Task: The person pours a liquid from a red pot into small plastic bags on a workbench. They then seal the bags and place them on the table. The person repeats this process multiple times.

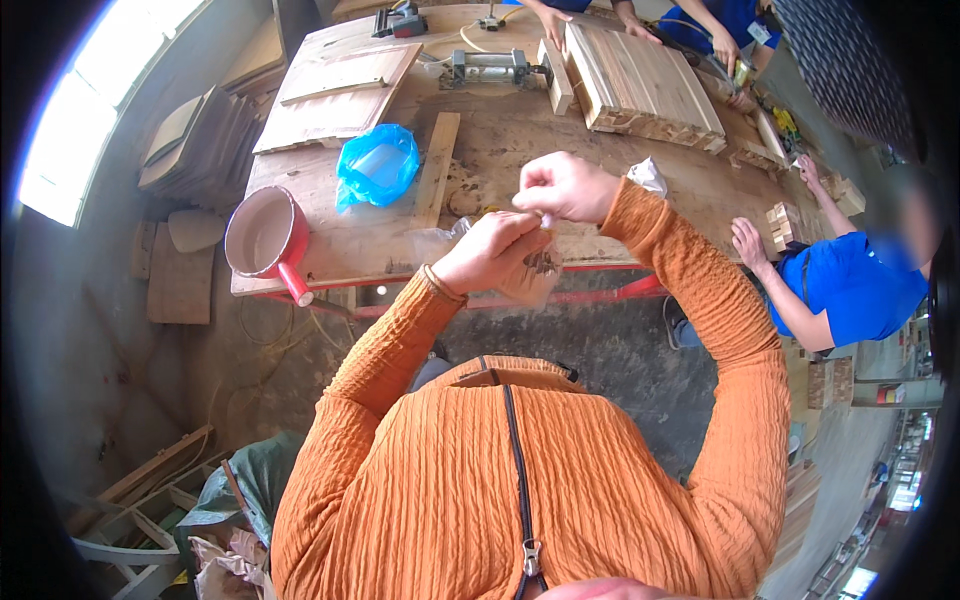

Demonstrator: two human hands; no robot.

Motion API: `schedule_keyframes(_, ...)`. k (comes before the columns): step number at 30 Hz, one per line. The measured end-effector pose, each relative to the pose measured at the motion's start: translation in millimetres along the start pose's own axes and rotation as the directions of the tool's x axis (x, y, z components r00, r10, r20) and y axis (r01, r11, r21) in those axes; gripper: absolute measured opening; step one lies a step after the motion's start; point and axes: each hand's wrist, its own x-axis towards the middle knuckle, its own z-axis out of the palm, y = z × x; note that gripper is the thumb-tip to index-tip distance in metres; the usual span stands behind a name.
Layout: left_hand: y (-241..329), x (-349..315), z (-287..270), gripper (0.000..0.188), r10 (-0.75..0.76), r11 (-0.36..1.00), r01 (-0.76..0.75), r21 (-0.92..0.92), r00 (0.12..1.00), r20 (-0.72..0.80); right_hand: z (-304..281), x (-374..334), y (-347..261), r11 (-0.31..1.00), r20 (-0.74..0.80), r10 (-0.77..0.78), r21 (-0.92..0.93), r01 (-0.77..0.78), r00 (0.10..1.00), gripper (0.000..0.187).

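Note:
My left hand (492,250) is closed around the upper part of a small clear plastic bag (530,284), held just past the table's near edge. Small dark pieces show inside the bag, too small to name. Just above it, my right hand (568,188) is closed with its fingertips pinched at the bag's top, where a bit of whitish plastic shows. On the table to the left lies an open blue plastic bag (378,165) beside a flat wooden strip (437,165). A red pot with a handle (297,240) stands at the table's left front corner.
The wooden table (500,150) carries a metal cylinder clamp (490,68), a wood panel (340,95), a slatted wooden block (640,85), a nail gun (400,20) and crumpled white paper (648,177). Co-workers in blue (850,290) work at the right and far sides.

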Motion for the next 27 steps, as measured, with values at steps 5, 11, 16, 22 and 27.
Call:
schedule_keyframes(5, -17, -14, 6, 0.016, -0.199, 0.966, 0.159, -0.202, 0.960, -0.198, 30, -25, -24, 0.602, -0.090, -0.469, -0.760, 0.243, 0.879, 0.016)
schedule_keyframes(11, -12, -10, 2, 0.017, -0.108, 0.955, 0.065, -0.291, 0.985, -0.137, 28, -49, 32, 0.616, 0.153, 0.236, 0.740, -0.269, 0.960, 0.025)
schedule_keyframes(16, -12, -4, 17, 0.010, 0.029, 1.000, -0.029, -0.008, 0.999, 0.013, 15, -27, 23, 0.948, -0.004, 0.218, 0.239, -0.211, 0.976, 0.020)
schedule_keyframes(22, -32, -20, 16, 0.017, -0.173, 0.985, 0.173, -0.012, 0.977, -0.129, 63, -38, 2, 0.642, -0.187, -0.491, -0.738, 0.208, 0.851, 0.016)
schedule_keyframes(27, -21, -21, 12, 0.024, -0.283, 0.885, 0.254, -0.391, 0.959, -0.017, 49, -58, 33, 0.512, 0.186, 0.270, 0.803, -0.305, 0.945, 0.019)
